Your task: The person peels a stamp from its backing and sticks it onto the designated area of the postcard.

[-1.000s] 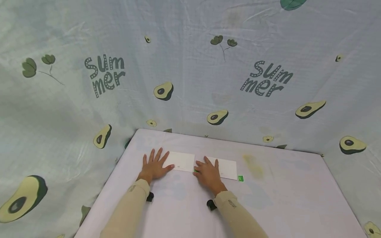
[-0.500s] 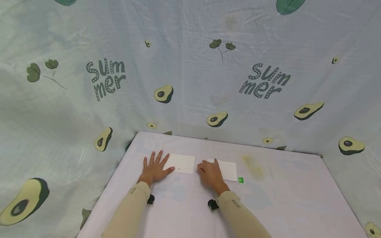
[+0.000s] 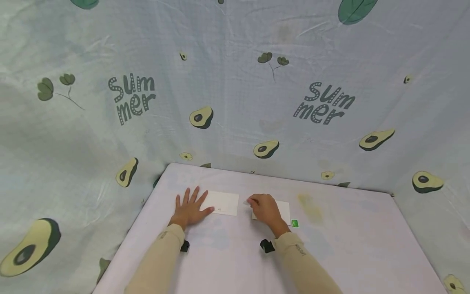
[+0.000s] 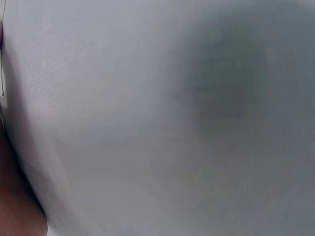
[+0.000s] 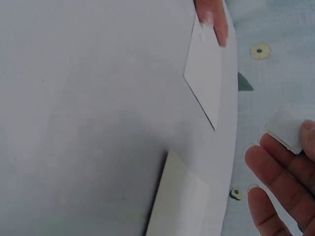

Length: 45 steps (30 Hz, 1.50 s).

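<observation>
My left hand (image 3: 189, 210) lies flat with fingers spread, thumb and index finger over the left end of a white card (image 3: 225, 203), which bears a small mark near its lower edge. In the right wrist view, my right hand (image 5: 283, 182) pinches a small postage stamp (image 5: 284, 127) between thumb and index finger. Its pale side and toothed edge show there. In the head view this right hand is over the left part of a second white card (image 3: 284, 210), partly hiding it. A green postage stamp (image 3: 295, 223) lies at that card's lower right corner.
The pale tabletop (image 3: 349, 245) has a yellowish stain (image 3: 310, 207) right of the cards. Behind and beside it hangs a cloth (image 3: 235, 90) printed with avocados and "summer". The left wrist view shows mostly blurred pale surface (image 4: 123, 123).
A green stamp that lay under my right fingers is picked up and now pinched. My right hand has lifted and turned, its fingers now curled. The left hand stays in place.
</observation>
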Each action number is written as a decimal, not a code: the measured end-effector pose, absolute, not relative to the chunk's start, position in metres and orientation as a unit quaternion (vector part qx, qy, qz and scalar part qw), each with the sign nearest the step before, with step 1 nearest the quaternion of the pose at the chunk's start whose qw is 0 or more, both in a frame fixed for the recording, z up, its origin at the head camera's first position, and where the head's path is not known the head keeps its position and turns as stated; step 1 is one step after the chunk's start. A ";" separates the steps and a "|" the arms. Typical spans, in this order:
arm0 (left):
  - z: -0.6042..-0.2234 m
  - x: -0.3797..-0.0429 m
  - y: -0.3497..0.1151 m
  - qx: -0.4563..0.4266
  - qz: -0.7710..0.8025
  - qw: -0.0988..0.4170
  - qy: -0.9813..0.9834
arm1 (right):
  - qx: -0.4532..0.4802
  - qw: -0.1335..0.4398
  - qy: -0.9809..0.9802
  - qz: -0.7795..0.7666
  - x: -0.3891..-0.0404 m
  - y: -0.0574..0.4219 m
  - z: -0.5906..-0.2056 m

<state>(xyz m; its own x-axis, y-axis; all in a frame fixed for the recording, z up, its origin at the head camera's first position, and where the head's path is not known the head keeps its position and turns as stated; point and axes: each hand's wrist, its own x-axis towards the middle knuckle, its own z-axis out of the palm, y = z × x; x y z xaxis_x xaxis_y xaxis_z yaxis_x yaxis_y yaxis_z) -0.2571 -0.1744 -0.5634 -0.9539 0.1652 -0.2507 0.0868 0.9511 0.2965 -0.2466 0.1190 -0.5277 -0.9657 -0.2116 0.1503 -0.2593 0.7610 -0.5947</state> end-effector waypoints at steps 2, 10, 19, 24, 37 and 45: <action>-0.562 -0.256 -0.175 0.065 0.146 0.135 0.978 | 0.128 0.029 -0.937 0.323 -0.248 0.121 -0.522; -0.559 -0.255 -0.174 0.065 0.157 0.133 0.976 | 0.152 0.034 -0.934 0.321 -0.247 0.129 -0.500; -0.559 -0.256 -0.175 0.062 0.148 0.137 0.977 | 0.163 0.051 -0.938 0.301 -0.244 0.134 -0.478; -0.557 -0.256 -0.175 0.062 0.153 0.136 0.977 | 0.184 0.065 -0.933 0.301 -0.243 0.136 -0.470; -0.555 -0.257 -0.174 0.062 0.161 0.134 0.976 | 0.209 0.077 -0.929 0.295 -0.233 0.140 -0.447; -0.556 -0.258 -0.174 0.073 0.180 0.121 0.974 | 0.217 0.083 -0.928 0.293 -0.228 0.142 -0.441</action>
<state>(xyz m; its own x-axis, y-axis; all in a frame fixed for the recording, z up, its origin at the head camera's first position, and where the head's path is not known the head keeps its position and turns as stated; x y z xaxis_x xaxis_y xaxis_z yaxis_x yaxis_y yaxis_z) -0.2582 -0.1740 -0.5558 -0.9602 0.1847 -0.2095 0.0978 0.9250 0.3672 -0.2284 0.1420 -0.4409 -0.8922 -0.3540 0.2804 -0.4508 0.7343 -0.5074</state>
